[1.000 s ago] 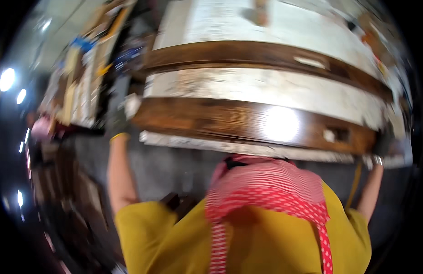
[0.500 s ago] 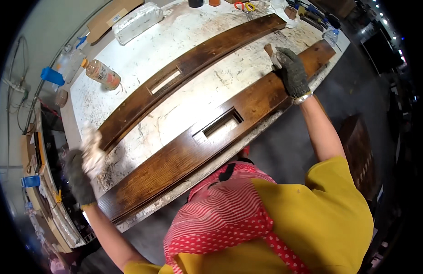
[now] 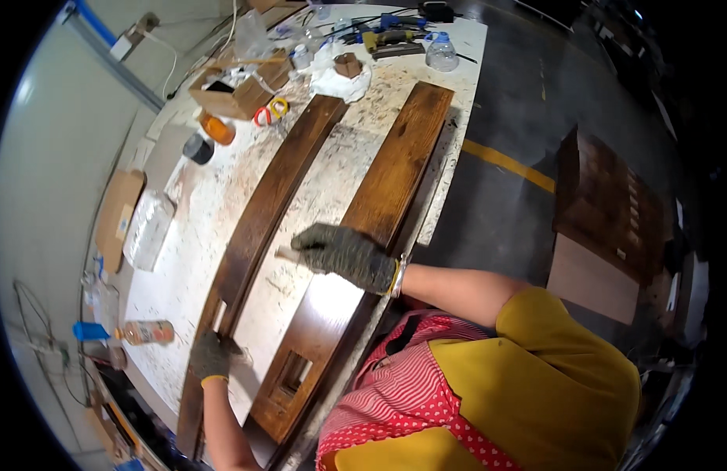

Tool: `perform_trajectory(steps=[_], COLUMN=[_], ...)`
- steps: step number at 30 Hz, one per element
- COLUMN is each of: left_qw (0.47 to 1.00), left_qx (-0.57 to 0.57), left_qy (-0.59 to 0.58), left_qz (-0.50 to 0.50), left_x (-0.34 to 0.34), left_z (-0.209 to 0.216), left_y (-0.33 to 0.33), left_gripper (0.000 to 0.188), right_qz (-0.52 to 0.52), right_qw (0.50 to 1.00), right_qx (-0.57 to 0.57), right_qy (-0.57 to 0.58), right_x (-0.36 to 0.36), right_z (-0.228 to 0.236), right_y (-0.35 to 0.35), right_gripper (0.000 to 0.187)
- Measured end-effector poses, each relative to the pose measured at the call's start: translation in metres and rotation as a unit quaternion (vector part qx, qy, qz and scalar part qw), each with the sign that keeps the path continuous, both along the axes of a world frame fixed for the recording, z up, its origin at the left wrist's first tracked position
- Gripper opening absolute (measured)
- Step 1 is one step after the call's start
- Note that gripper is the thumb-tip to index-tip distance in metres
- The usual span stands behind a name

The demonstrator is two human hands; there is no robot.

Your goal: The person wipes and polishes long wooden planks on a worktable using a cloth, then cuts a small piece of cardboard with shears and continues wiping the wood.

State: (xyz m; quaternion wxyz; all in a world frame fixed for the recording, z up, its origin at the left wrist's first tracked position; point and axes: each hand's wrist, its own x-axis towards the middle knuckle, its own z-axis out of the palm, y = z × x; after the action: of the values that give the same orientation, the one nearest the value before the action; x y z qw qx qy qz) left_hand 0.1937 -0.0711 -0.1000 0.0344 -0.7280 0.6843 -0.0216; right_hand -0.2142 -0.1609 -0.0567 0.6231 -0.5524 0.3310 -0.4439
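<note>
Left hand (image 3: 212,357) moved; board (image 3: 273,196) points up-right.

Yellow short-sleeved shirt (image 3: 571,353); red-white striped apron (image 3: 387,392), patterned strap (image 3: 477,441); 2 dark gloves (image 3: 346,256), yellow cuffs (image 3: 215,380); silvery bracelet (image 3: 401,276).

Saw glossy, grained wood in the wide board (image 3: 384,192), matt knit in the right glove (image 3: 348,255), clear plastic in the jug (image 3: 442,55), cloth in the apron (image 3: 406,377).
</note>
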Motion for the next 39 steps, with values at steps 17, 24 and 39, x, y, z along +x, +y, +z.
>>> perform_trajectory(steps=[17, 24, 39], left_qw=[0.995, 0.992, 0.995], left_qx=[0.087, 0.024, -0.050], left_qy=[0.008, -0.038, 0.079], left_qz=[-0.054, -0.119, -0.041], left_x=[-0.064, -0.089, -0.149], left_z=[0.188, 0.209, 0.129], left_y=[0.047, 0.118, 0.171], left_gripper=[0.030, 0.025, 0.021], right_qz=[-0.078, -0.056, 0.020], right_qw=[0.976, 0.968, 0.965], right_qx=[-0.202, -0.244, -0.198], right_qy=[0.008, -0.037, 0.169], right_x=[-0.021, -0.032, -0.032], right_z=[0.028, 0.084, 0.009], right_y=[0.009, 0.009, -0.034], right_gripper=[0.034, 0.033, 0.038])
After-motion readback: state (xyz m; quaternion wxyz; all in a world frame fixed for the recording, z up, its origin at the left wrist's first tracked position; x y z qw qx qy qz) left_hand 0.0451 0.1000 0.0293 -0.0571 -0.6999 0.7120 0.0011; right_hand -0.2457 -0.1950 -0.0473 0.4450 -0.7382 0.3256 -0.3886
